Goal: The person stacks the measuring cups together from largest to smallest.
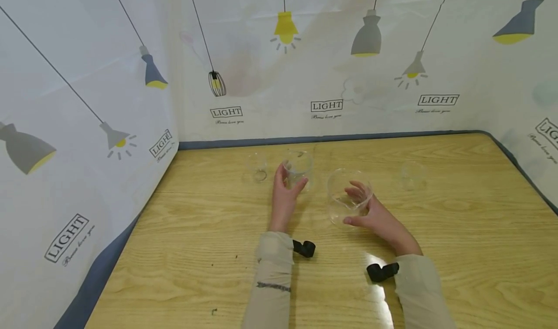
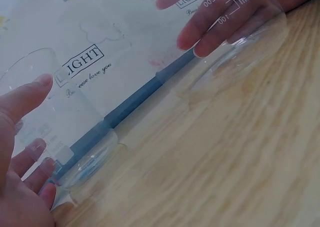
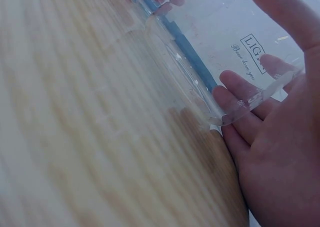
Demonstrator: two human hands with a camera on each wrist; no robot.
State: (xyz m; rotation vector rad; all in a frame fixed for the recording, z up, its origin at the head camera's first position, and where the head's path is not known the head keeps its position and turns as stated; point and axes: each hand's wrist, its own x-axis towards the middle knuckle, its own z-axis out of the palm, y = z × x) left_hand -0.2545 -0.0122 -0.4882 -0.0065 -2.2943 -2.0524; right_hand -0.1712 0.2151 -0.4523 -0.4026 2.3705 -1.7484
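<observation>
Two clear glass beakers stand side by side in the middle of the wooden table. My left hand (image 1: pixel 285 193) grips the smaller beaker (image 1: pixel 300 164), thumb on the near side and fingers round its left. Around the wider beaker (image 1: pixel 337 205) my right hand (image 1: pixel 375 220) is wrapped from the right, thumb in front and fingers behind the glass. White volume marks show on the wider beaker (image 2: pixel 240 37) in the left wrist view. In the right wrist view, the fingers (image 3: pixel 245 117) lie against its wall, near the base.
A small clear glass vessel (image 1: pixel 260 174) stands left of the left hand. Another clear one (image 1: pixel 411 178) stands to the right. The table (image 1: pixel 196 232) ends at a dark blue edge (image 1: pixel 331 139) below a printed backdrop. Black wrist cameras (image 1: pixel 306 249) jut from both sleeves.
</observation>
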